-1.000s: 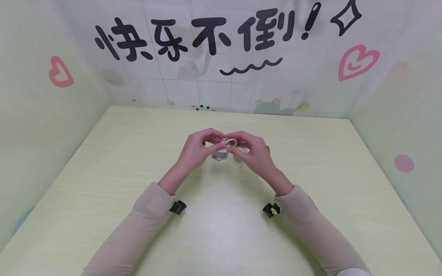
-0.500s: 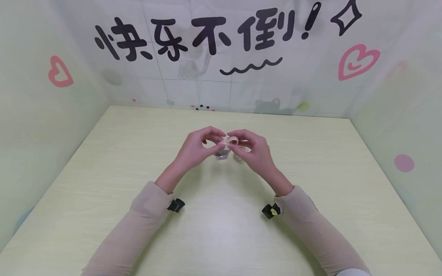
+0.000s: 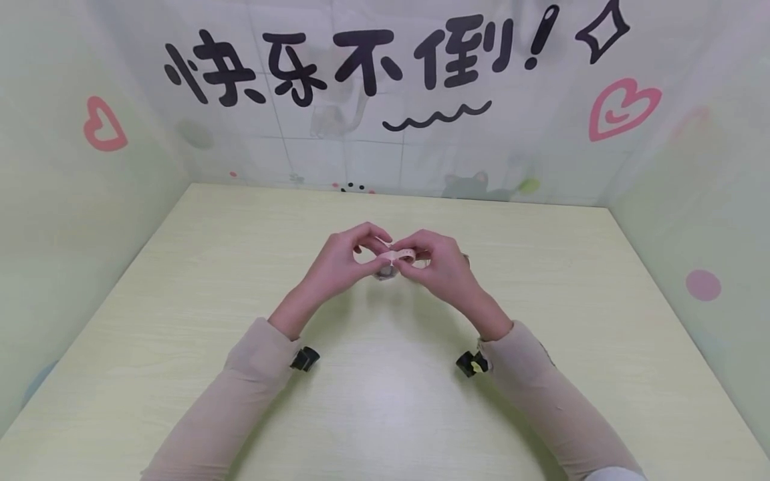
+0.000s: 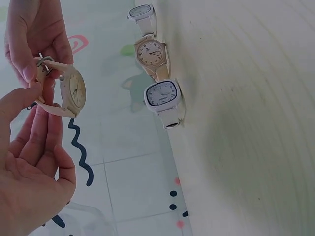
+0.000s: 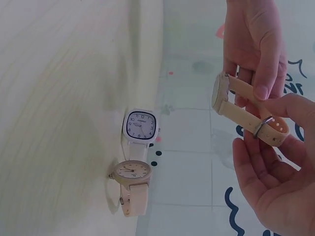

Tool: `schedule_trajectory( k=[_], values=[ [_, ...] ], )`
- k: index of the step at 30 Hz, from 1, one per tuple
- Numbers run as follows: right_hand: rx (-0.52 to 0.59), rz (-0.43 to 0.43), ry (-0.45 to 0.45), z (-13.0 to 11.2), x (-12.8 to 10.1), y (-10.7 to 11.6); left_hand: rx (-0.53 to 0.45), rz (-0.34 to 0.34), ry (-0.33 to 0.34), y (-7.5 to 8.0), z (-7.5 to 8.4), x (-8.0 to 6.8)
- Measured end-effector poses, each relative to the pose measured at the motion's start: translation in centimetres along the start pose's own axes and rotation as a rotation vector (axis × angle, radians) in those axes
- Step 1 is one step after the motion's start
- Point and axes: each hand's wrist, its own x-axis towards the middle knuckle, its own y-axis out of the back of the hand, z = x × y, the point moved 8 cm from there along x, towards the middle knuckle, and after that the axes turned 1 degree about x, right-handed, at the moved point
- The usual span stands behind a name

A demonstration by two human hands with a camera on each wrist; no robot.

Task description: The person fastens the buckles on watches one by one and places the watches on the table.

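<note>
Both hands hold a beige wristwatch in the air above the middle of the table. My left hand pinches the strap near the round case. My right hand grips the other strap end, where a metal buckle shows. In the left wrist view my left hand is at the lower left and my right hand is above it. Seen from the right wrist, the watch case faces away towards the table.
Three more watches lie on the table beyond the hands: a white square one, a beige round one and a small white one. Printed screens wall the table in on three sides. Small black clips sit at both sleeve cuffs.
Both hands have stayed at the same spot. The fingers have shifted on the strap, and the watch now lies a little lower and flatter between them.
</note>
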Motion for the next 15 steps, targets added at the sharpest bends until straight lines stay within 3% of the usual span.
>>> schedule_trajectory(
  k=[4, 15],
  values=[
    [0.001, -0.012, -0.025, 0.06, 0.02, -0.03, 0.007, -0.013, -0.023, 0.02, 0.22, -0.01],
    [0.074, 0.073, 0.012, 0.09, 0.05, 0.62, 0.043, -0.033, -0.012, 0.31, -0.15, -0.06]
  ],
)
